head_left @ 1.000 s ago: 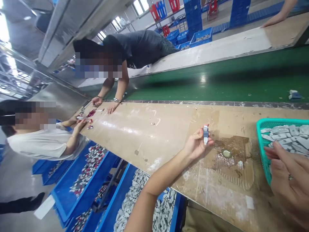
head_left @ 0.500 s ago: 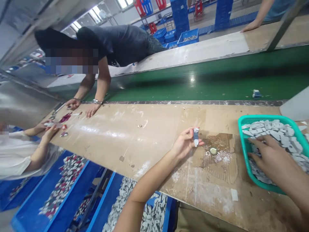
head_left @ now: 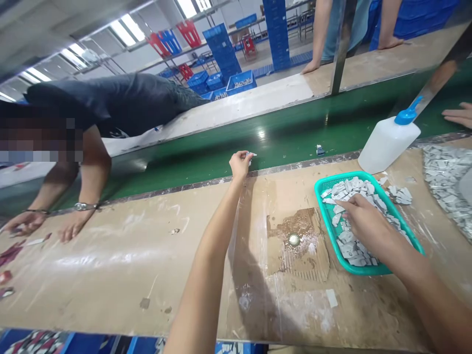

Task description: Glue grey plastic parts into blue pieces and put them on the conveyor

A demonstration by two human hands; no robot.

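Stretched out over the near edge of the green belt [head_left: 206, 160], my left hand [head_left: 239, 165] pinches a small white and grey-blue plastic piece [head_left: 252, 155], mostly covered by the fingers. My right hand [head_left: 367, 221] is over the green basket [head_left: 332, 244], which holds many small white plastic pieces [head_left: 356, 187]. Its thumb and forefinger are closed on one white piece [head_left: 329, 201] at the basket's left side. Between my arms, a wet brown cardboard patch [head_left: 295, 221] lies on the table with a small round metal cap [head_left: 294, 240] on it.
A white bottle with a blue nozzle [head_left: 387, 140] stands behind the basket. Loose white pieces [head_left: 400, 194] and a clear bag of pieces [head_left: 448, 182] lie right. Another small assembled piece [head_left: 320, 150] sits on the belt. A co-worker's hands [head_left: 72, 223] rest on the table at left.
My left hand has moved forward from above the table to the belt, still holding its piece. My right hand now pinches a white piece in the basket. The view has turned right.
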